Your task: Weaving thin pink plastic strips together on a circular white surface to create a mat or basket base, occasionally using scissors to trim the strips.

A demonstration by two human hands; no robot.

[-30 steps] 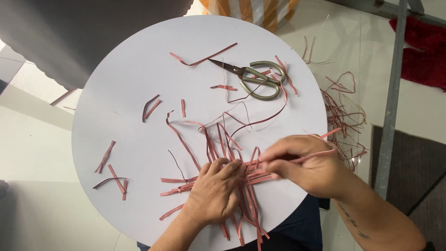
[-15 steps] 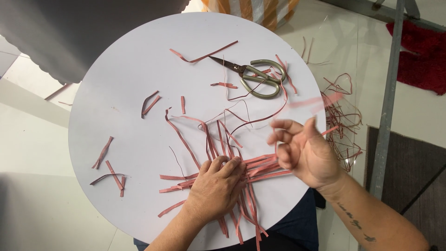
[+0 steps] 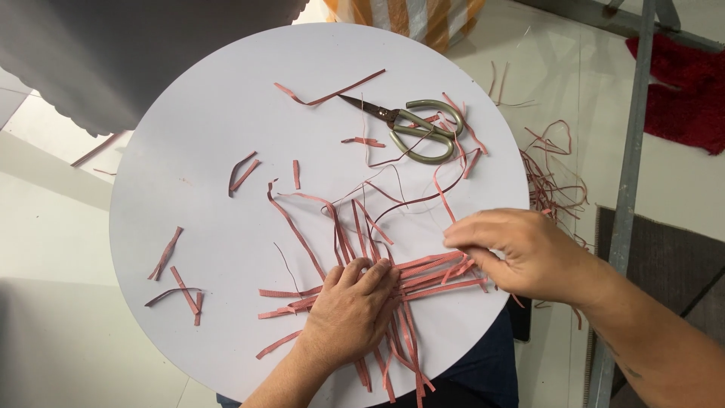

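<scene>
Pink paper strips lie crossed in a bundle at the near edge of my round white surface. My left hand presses flat on them, fingers together; my right hand pinches the strip ends. Best bet, I'd say: keep that palm firm while tugging. One pair of brass-coloured scissors; too many strips to count.

round white table bears scattered pink strips and scissors near its far edge.
</scene>
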